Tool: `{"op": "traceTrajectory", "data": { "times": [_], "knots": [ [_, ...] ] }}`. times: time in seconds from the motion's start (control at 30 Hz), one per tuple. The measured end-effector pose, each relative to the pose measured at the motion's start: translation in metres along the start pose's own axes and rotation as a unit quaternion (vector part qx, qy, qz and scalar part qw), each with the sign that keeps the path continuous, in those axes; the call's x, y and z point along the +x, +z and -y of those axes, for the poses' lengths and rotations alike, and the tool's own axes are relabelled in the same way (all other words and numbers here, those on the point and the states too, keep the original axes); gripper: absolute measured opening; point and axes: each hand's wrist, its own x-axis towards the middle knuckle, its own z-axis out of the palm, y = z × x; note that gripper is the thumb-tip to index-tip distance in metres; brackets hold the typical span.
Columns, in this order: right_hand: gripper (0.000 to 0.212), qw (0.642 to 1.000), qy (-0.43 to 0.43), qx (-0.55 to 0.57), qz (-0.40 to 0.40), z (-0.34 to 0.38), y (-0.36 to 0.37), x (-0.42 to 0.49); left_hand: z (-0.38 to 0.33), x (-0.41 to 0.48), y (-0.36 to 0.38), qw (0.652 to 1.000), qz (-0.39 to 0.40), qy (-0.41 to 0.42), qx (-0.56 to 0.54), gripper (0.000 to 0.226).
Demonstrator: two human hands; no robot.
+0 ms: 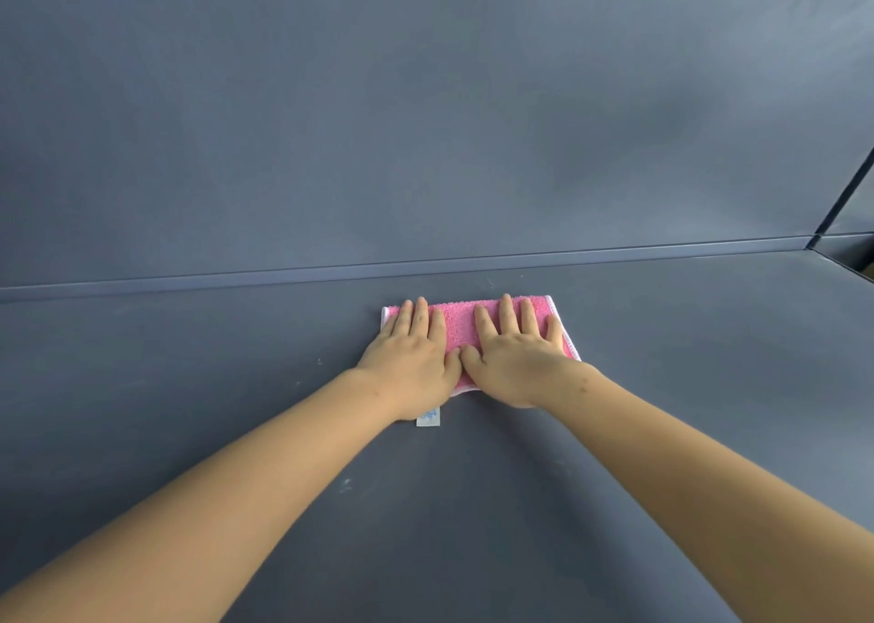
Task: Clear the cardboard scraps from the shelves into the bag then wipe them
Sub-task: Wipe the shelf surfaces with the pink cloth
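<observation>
Both forearms reach onto the grey shelf [189, 386]. Left hand [411, 357] and right hand [515, 357] lie flat, fingers spread, pressing the pink cloth [461, 326] near the back wall. No scraps visible: wiping stage. Next stroke needs even downward pressure.

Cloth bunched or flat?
Flat: the cloth lies spread on the shelf, left hand and right hand pressing it with straight fingers.

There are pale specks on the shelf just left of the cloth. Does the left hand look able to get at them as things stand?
Probably yes. The left hand lies flat on the pink cloth, and only bare shelf lies between it and the specks; nothing blocks a sideways slide.
</observation>
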Motion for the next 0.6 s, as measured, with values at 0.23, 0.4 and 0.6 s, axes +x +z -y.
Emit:
{"op": "traceTrajectory", "data": {
  "times": [0.23,0.4,0.6],
  "knots": [
    [0.061,1.0,-0.007,-0.018,-0.01,-0.001,0.003,-0.023,-0.009,-0.015,0.003,1.0,-0.006,-0.006,-0.005,0.06],
    [0.061,0.999,-0.022,-0.027,-0.021,-0.006,0.013,-0.062,-0.023,-0.048,0.015,1.0,-0.028,0.001,0.013,0.062],
    [0.062,0.999,-0.025,-0.037,-0.026,-0.008,0.025,-0.107,-0.039,-0.087,0.027,0.998,-0.045,0.01,0.031,0.063]
  ]
}}
